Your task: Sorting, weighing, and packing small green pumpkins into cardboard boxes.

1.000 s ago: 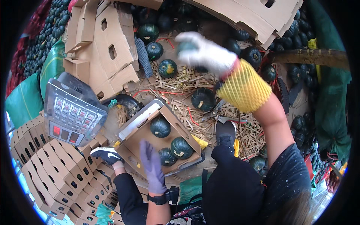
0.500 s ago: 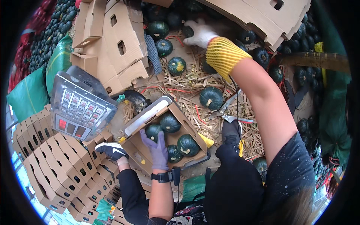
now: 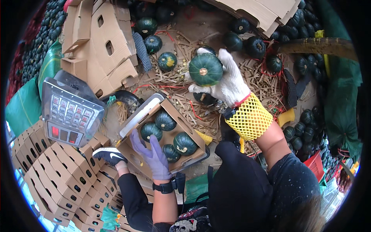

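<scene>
In my right hand, in a white glove with a yellow mesh cuff, is a dark green squash, stem side up. It is held over the straw-littered ground, beyond the box. My left hand, in a purple glove, lies over the near left part of an open cardboard box with its fingers apart. Its fingertips are beside a squash in the box; I cannot tell if they touch it. Several dark green squashes, including a larger one, sit in the box, which rests on a scale.
The scale's keypad display stands left of the box. Flattened cartons lie at the far left, and stacked boxes fill the near left. Loose squashes, one with a yellow patch, lie on the ground. A wooden pole juts in from the right.
My right hand has come back toward me from the far side and now holds a squash. My left hand has drawn slightly back from the squash in the box. The whole view has shifted slightly.
</scene>
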`<move>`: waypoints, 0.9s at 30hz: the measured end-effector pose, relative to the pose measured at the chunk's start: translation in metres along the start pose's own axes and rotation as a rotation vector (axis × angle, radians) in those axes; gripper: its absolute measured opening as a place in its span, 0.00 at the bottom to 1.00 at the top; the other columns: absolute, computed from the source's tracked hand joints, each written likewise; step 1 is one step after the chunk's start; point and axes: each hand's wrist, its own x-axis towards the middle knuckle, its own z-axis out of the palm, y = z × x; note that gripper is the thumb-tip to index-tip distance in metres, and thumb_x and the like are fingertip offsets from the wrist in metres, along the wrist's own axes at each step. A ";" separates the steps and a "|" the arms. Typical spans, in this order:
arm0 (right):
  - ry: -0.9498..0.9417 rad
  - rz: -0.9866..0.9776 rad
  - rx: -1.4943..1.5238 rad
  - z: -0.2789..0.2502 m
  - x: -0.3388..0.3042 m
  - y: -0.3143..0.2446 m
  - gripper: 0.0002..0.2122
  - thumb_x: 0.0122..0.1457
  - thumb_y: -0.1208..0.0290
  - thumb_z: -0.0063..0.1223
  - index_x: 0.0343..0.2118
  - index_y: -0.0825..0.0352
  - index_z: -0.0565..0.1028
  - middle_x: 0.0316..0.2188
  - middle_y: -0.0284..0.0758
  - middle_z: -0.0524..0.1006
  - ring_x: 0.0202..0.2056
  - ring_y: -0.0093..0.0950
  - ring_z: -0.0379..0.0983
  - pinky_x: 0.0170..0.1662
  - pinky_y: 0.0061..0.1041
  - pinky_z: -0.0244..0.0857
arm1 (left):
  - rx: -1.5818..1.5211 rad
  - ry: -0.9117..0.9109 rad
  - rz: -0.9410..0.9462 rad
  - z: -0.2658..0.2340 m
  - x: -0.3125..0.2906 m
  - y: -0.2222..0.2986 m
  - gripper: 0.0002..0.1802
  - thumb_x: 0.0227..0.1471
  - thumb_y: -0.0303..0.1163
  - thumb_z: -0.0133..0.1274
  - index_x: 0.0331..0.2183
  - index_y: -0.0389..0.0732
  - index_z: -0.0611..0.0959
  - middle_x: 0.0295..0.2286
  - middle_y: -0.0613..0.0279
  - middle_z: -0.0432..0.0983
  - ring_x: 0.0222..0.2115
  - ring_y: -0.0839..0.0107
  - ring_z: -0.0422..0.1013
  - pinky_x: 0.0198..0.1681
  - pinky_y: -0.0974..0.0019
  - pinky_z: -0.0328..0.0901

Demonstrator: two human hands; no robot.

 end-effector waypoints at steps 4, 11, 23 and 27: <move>0.022 -0.418 -0.949 0.007 -0.025 0.005 0.48 0.48 0.71 0.72 0.71 0.62 0.52 0.61 0.44 0.66 0.62 0.34 0.65 0.64 0.33 0.59 | 0.053 0.006 0.110 -0.004 0.000 0.020 0.33 0.67 0.36 0.47 0.68 0.42 0.58 0.66 0.53 0.51 0.67 0.60 0.51 0.68 0.55 0.51; 0.003 -0.603 -1.113 -0.009 -0.032 0.016 0.56 0.43 0.67 0.79 0.72 0.64 0.48 0.66 0.44 0.62 0.66 0.33 0.59 0.67 0.34 0.56 | -0.065 -0.045 0.059 0.007 -0.008 0.031 0.33 0.63 0.31 0.51 0.67 0.41 0.61 0.65 0.50 0.51 0.67 0.58 0.51 0.67 0.55 0.52; 0.037 -0.695 -1.629 -0.016 -0.037 0.000 0.43 0.45 0.59 0.77 0.64 0.66 0.65 0.62 0.42 0.66 0.63 0.35 0.64 0.66 0.34 0.57 | -0.046 -0.085 0.082 0.016 -0.010 0.037 0.36 0.61 0.30 0.53 0.66 0.39 0.61 0.65 0.45 0.51 0.66 0.52 0.52 0.67 0.54 0.54; 0.033 -0.736 -1.578 -0.015 -0.040 -0.001 0.38 0.46 0.58 0.75 0.59 0.65 0.69 0.59 0.41 0.68 0.61 0.35 0.65 0.66 0.35 0.58 | -0.062 -0.104 0.063 0.020 -0.009 0.036 0.35 0.61 0.30 0.53 0.66 0.39 0.61 0.65 0.44 0.51 0.67 0.52 0.51 0.67 0.54 0.54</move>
